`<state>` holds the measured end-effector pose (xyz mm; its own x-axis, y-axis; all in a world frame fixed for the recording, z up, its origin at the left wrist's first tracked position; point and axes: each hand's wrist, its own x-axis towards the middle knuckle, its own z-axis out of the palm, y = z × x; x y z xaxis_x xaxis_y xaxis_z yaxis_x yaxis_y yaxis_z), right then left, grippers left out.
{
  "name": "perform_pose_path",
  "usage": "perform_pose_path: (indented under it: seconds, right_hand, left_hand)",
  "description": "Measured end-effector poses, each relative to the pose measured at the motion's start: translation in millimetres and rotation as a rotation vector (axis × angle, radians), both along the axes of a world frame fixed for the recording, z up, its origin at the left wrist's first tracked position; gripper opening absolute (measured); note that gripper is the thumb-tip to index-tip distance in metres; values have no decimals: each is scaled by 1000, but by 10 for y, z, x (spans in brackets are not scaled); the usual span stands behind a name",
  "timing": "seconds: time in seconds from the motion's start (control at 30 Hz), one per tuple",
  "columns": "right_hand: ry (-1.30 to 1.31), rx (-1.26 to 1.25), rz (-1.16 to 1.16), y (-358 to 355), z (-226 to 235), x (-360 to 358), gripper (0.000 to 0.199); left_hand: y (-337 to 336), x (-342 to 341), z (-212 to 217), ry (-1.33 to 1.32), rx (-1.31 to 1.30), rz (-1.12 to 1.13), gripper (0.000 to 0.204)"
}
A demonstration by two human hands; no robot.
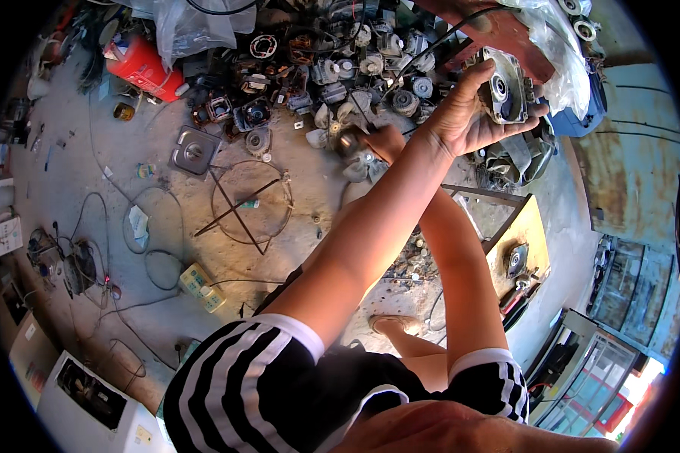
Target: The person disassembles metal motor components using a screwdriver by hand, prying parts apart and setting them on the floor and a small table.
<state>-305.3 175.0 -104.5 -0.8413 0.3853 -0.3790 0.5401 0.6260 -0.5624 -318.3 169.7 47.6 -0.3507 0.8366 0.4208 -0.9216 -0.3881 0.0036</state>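
My arms cross, the left one passing above the right. Reaching up to the right, my left hand is closed around a squarish grey metal motor end cover, with a round seat at its centre. The thumb lies on its near edge and the fingers run beneath it. Below and to the left, my right hand is bent inward and partly hidden by the left forearm. It seems closed on a blurred, shiny cylindrical part, whose kind I cannot make out. Grey fan blades lie right beside that hand.
A heap of motor parts spreads along the far side. A red bucket stands far left, near a square metal lid and a wire ring. Cables trail around a power strip. A wooden-topped stand is at right.
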Motion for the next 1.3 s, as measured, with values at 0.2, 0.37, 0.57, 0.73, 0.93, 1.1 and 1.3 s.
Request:
perform_pose_path:
  seconds: [0.2, 0.37, 0.57, 0.73, 0.93, 1.1, 1.3]
  right_hand:
    - [132, -864, -436, -256, 116, -775, 23]
    - [27, -385, -47, -233, -50, -208, 26]
    - [395, -162, -168, 35, -353, 1768, 28]
    - [313, 27, -567, -385, 741, 2836, 17]
    - [911, 132, -1089, -163, 1147, 3844, 16]
    - [1134, 139, -1239, -5, 1042, 4478, 16]
    - [1146, -367, -1459, -83, 1173, 4890, 23]
  left_hand:
    - [103, -38, 36, -92, -5, 6, 72]
    - [123, -4, 17, -81, -47, 32, 74]
    - [167, 225, 93, -62, 4, -47, 76]
    - [357, 462, -67, -64, -5, -181, 83]
    - [279, 1033, 54, -14, -95, -558, 72]
    - [222, 1977, -105, 129, -232, -885, 85]
    - [316, 2846, -271, 309, -250, -1086, 89]
